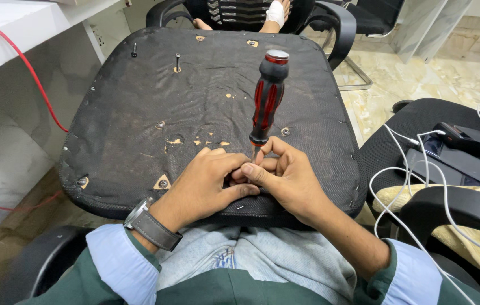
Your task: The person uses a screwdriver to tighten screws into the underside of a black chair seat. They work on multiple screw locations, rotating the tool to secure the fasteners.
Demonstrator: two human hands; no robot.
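An upturned black chair seat [138, 113] lies across my lap, its worn fabric underside facing up. A red and black screwdriver [268, 96] stands upright near the seat's front edge. My right hand [288, 178] pinches its shaft just below the handle. My left hand [206, 183], with a grey watch on the wrist, presses fingers against the shaft tip from the left. The tip and whatever it meets are hidden by my fingers.
Two screws [177, 61] stick up from the seat near its far left. A red cable [31, 73] hangs along the white desk at left. A black chair [449, 164] at right carries phones and white cables. Another person's bandaged foot [275, 12] rests on a chair ahead.
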